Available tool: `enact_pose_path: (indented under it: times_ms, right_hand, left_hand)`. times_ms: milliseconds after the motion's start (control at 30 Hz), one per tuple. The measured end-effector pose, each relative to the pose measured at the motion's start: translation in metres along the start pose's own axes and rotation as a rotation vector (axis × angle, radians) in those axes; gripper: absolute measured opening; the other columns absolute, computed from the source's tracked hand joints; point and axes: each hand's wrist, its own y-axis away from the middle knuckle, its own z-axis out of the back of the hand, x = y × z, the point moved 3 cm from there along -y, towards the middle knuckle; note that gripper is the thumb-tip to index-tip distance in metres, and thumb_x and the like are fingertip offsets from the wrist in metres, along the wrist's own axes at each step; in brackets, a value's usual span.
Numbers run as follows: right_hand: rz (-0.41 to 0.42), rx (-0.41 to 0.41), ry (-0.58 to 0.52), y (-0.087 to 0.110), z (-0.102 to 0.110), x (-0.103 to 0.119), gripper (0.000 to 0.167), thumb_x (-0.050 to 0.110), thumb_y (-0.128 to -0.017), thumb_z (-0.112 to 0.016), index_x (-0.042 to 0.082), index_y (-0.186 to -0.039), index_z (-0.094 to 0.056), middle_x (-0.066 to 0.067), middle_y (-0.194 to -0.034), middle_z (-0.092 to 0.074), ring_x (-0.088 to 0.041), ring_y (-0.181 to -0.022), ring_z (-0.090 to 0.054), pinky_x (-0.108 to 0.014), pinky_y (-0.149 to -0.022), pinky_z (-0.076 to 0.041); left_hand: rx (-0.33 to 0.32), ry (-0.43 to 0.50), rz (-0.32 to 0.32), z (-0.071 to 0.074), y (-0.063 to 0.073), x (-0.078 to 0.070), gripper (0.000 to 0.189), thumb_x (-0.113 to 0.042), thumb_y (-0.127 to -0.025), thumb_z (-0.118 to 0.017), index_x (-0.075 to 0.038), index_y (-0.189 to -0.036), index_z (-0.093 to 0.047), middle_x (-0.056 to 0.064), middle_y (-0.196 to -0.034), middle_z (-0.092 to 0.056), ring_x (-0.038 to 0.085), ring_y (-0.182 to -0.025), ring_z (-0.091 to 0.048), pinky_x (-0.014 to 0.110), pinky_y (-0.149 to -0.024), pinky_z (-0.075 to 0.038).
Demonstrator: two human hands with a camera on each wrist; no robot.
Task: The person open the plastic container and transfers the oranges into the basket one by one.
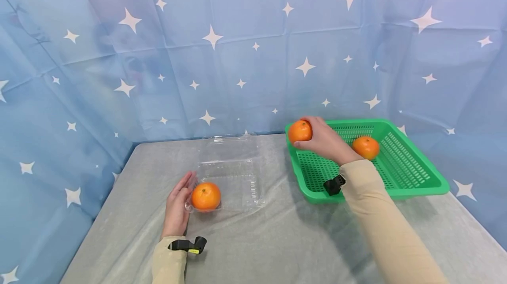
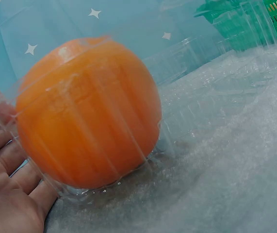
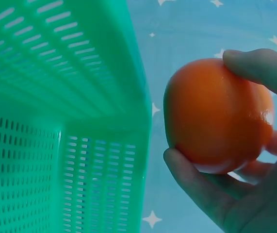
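Note:
My right hand (image 1: 322, 140) grips an orange (image 1: 299, 131) between thumb and fingers, over the far left rim of the green basket (image 1: 298, 174). In the right wrist view this orange (image 3: 211, 114) is raised beside the basket wall. A second orange (image 1: 366, 147) lies inside the basket, partly behind the right forearm. On the left, a clear plastic clamshell box (image 1: 237, 187) stands with its lid folded back; another orange (image 1: 206, 196) sits in its near left corner. My left hand (image 1: 177, 211) rests along the box's left side, fingers extended against the wall, as the left wrist view shows.
A grey cloth (image 1: 253, 248) covers the table. Behind it hangs a blue curtain (image 1: 245, 55) with white stars. The box's lid (image 1: 227, 148) leans back toward the curtain, and the basket fills the table's right side.

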Motion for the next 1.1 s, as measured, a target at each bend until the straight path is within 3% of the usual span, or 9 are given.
enact_pose_path:
  times_ms: [267,967,1033,1100]
  right_hand:
    - [-0.009,0.001,-0.082,-0.004,0.004,-0.010,0.076,0.038,-0.072,-0.070,0.012,-0.131,-0.029,-0.005,-0.118,-0.042,-0.024,-0.090,-0.051,-0.038,-0.069,-0.046]
    - [0.001,0.030,-0.088,-0.020,0.016,-0.032,0.074,0.031,-0.073,-0.071,0.005,-0.130,-0.030,-0.013,-0.119,-0.040,-0.029,-0.094,-0.049,-0.041,-0.071,-0.046]
    - [-0.002,0.042,-0.098,-0.021,0.017,-0.036,0.074,0.030,-0.073,-0.071,0.005,-0.129,-0.030,-0.013,-0.118,-0.040,-0.029,-0.095,-0.049,-0.041,-0.071,-0.046]
    - [-0.003,0.053,-0.102,-0.023,0.018,-0.039,0.074,0.030,-0.072,-0.072,0.005,-0.129,-0.030,-0.013,-0.117,-0.040,-0.029,-0.095,-0.049,-0.041,-0.071,-0.046]
  left_hand:
    - [-0.005,0.002,-0.002,0.000,-0.001,0.000,0.049,0.001,-0.088,-0.034,-0.011,-0.135,-0.039,-0.001,-0.136,-0.041,0.009,-0.124,-0.037,0.028,-0.104,-0.024]
    - [-0.002,0.006,-0.003,0.001,0.000,0.002,0.049,0.001,-0.088,-0.034,-0.012,-0.135,-0.039,0.000,-0.136,-0.041,0.011,-0.124,-0.036,0.027,-0.103,-0.026]
    - [-0.004,-0.007,-0.003,0.001,-0.001,0.002,0.049,0.000,-0.088,-0.034,-0.013,-0.135,-0.039,-0.001,-0.136,-0.041,0.011,-0.125,-0.036,0.022,-0.100,-0.029]
    - [0.001,-0.006,-0.005,0.001,-0.001,0.002,0.050,0.000,-0.088,-0.034,-0.012,-0.135,-0.039,0.000,-0.137,-0.040,0.012,-0.125,-0.035,0.015,-0.086,-0.039]
